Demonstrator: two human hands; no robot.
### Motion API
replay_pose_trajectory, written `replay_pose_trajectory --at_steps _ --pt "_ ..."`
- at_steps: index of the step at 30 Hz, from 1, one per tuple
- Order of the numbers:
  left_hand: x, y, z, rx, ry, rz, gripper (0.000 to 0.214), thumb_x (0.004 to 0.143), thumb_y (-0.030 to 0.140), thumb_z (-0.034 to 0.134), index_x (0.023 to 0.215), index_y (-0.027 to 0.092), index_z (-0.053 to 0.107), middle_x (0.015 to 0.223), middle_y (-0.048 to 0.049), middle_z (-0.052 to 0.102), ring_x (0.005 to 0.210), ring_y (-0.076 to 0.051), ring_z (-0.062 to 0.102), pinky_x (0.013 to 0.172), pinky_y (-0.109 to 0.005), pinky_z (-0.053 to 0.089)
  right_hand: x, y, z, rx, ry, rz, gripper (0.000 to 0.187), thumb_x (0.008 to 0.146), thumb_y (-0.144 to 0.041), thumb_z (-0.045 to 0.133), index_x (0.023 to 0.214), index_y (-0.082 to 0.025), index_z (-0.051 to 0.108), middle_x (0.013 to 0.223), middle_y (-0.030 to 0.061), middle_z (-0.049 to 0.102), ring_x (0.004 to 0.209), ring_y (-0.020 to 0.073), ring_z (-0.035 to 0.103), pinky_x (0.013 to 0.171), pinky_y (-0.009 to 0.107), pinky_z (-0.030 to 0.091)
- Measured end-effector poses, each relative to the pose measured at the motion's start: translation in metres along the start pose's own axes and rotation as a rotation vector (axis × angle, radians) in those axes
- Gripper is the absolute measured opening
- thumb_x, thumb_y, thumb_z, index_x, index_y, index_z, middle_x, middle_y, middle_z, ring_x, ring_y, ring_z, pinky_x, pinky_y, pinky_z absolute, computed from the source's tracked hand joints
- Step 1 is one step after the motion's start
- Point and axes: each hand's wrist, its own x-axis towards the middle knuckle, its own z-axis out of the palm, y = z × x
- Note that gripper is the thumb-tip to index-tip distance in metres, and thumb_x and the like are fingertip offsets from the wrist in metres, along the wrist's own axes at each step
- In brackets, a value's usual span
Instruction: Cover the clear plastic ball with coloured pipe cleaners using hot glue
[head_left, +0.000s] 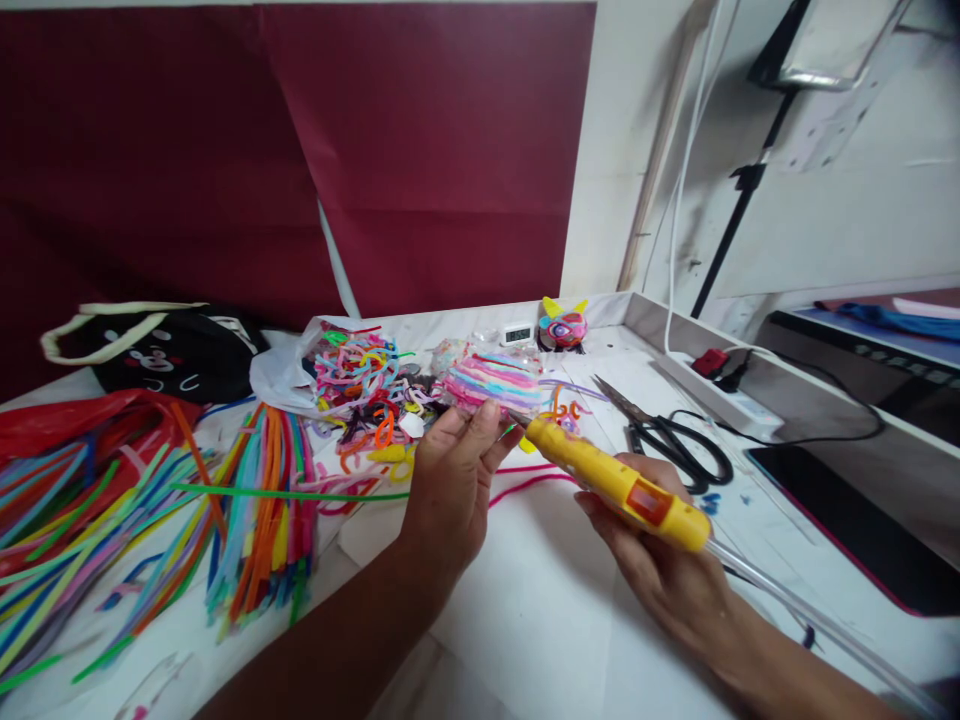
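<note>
Within the left hand (452,470), striped piece (493,380) was pinched; glue gun (592,468) was gripped by right hand (667,565). Left-hand burn was judged possible if nozzle (519,418) slipped.

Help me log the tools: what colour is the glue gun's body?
The glue gun is yellow, with an orange-red inset; best seen in the head view.

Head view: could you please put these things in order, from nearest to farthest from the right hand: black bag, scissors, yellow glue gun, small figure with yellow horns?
1. Yellow glue gun: held in the right hand.
2. Scissors: lying just beyond that hand.
3. Small figure with yellow horns: farther back, beyond the scissors.
4. Black bag: far left, at the back.
</note>
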Motion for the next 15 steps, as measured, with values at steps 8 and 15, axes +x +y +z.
replay_pose_trajectory --at_steps 8,15 --pt "-0.0014 -0.0002 0.0013 0.008 -0.014 0.002 0.018 0.078 0.024 0.075 0.091 0.015 0.068 0.095 -0.0053 0.073 0.094 -0.019 0.07 0.089 -0.034 0.054 0.0035 -0.0002 0.0006 -0.074 0.008 -0.053 0.018 0.09 -0.029 0.057 0.107 -0.03 0.051 0.08 0.0007 0.064 0.065 0.0199 0.064 0.051 0.03 0.049" --pt "-0.0018 -0.0019 -0.0005 0.005 -0.021 0.001 0.019 0.079 0.026 0.075 0.092 0.014 0.068 0.095 -0.0054 0.073 0.093 -0.018 0.069 0.088 -0.033 0.054 0.0031 -0.0048 -0.0003 -0.155 0.029 -0.108 0.022 0.09 -0.027 0.058 0.11 -0.029 0.049 0.087 0.0004 0.065 0.07 0.0178 0.065 0.059 0.028 0.053"
